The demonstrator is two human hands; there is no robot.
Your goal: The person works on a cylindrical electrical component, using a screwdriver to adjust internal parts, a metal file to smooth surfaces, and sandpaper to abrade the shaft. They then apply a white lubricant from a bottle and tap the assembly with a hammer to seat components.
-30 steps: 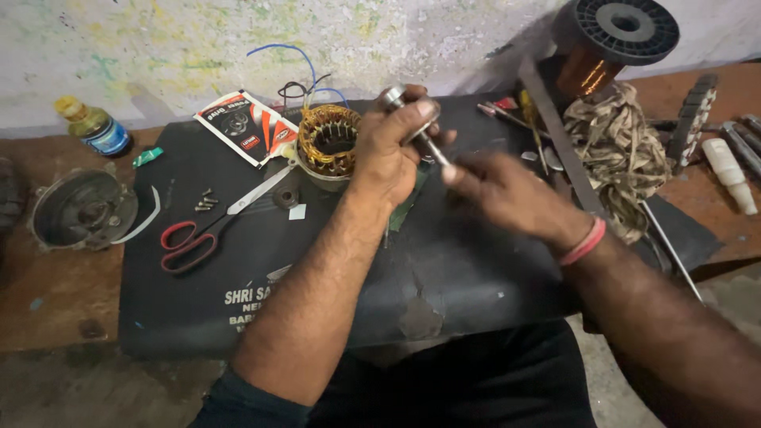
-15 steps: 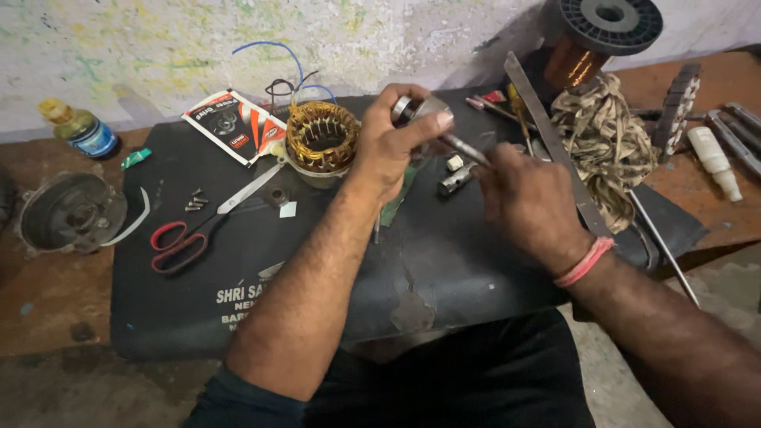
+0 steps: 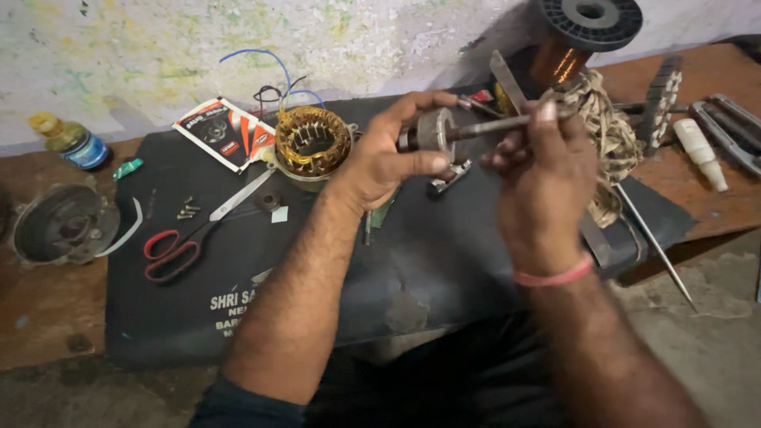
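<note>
Seemingly, from the head camera, your left hand was clenched around the grey metal motor rotor, thumb laid along its near side, holding it up above the black rubber mat. The rotor's thin steel shaft ran out to the right, its long axis almost level and rising slightly towards the far right. Your right hand, with a pink band on the wrist, pinched that shaft between its fingertips, so the drum lay left of this grip and the left hand was nearer to it. Left of the hands sat a round stator wound with shiny copper wire, ridged and glossy. Red-handled scissors lay flat on the mat's left part. A black spool of copper wire stood at the far right.
</note>
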